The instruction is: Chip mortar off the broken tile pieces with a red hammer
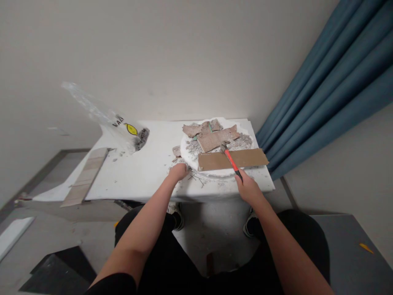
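- Lying lowest and largest, one white rectangular table slab [147, 172] carries one round white disc [187, 162] at its far right end. The disc is the landmark for everything below.
- Well left of the disc: one clear plastic bag with a yellow logo [104, 116] and one pale wood-look plank [84, 178] leaning on the slab's edge.
- Across the disc's near half: one flat brown cardboard strip [251, 157], lying left to right.
- On the disc's far half: a heap of grey-brown broken tile shards [211, 137], about five large pieces plus rubble.
- One red-and-black-handled hammer [231, 159] has its head on the shards. Its long axis slants back over the strip to the disc's near-right rim.
- There the right hand [248, 189], the nearer one, has its fingers wrapped around the grip.
- The left hand [178, 171] rests at the disc's near-left rim with fingers curled under. Whether it pinches anything cannot be told.
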`<action>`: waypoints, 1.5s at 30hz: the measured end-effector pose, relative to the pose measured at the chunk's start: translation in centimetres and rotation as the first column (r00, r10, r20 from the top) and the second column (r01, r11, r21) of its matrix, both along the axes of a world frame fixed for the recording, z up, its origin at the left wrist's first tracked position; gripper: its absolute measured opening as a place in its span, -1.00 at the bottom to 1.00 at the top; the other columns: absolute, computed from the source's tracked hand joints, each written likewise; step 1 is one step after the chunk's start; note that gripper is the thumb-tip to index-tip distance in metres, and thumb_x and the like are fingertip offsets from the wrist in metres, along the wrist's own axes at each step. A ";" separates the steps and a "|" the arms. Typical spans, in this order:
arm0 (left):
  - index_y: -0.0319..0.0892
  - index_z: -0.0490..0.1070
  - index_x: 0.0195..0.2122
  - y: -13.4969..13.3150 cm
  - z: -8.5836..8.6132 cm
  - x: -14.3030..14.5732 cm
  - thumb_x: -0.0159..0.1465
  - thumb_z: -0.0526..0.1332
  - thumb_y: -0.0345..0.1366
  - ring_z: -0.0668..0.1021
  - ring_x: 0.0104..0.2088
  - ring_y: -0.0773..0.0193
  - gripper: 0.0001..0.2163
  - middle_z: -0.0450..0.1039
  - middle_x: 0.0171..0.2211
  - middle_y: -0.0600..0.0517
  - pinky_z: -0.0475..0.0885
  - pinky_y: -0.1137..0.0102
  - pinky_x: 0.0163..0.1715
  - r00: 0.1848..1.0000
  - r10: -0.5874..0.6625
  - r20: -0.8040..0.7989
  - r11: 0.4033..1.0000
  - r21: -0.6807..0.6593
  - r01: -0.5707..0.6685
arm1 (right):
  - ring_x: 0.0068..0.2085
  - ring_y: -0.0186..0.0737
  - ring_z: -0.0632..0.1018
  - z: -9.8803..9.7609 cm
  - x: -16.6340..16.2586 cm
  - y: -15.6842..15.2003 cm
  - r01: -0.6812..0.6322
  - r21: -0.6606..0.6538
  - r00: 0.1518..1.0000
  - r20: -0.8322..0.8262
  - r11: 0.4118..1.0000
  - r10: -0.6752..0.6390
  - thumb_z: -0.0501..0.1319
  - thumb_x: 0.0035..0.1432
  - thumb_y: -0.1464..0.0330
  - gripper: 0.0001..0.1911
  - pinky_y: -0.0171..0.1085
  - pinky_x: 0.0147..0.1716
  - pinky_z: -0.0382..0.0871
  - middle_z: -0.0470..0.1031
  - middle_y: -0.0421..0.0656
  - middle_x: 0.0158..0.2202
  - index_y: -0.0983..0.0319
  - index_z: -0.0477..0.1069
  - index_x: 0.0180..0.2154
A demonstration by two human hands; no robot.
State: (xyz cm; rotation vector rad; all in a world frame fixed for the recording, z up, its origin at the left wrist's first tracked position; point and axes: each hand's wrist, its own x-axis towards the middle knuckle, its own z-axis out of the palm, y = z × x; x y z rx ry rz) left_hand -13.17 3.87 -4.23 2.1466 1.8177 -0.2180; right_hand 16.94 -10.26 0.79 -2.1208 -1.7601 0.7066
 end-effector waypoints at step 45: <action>-0.17 0.55 -0.22 4.4 1.4 9.4 0.26 0.26 -0.28 0.56 -0.31 0.22 -0.87 0.61 -0.30 0.00 0.44 0.33 -0.18 0.709 -0.196 0.678 0.938 0.339 -0.065 | -0.10 0.07 0.61 -0.1 0.2 -0.3 -0.023 -0.062 0.999 0.033 0.998 0.025 -0.07 0.47 0.24 -0.47 -0.17 -0.15 0.35 0.60 0.06 -0.03 0.22 0.15 0.38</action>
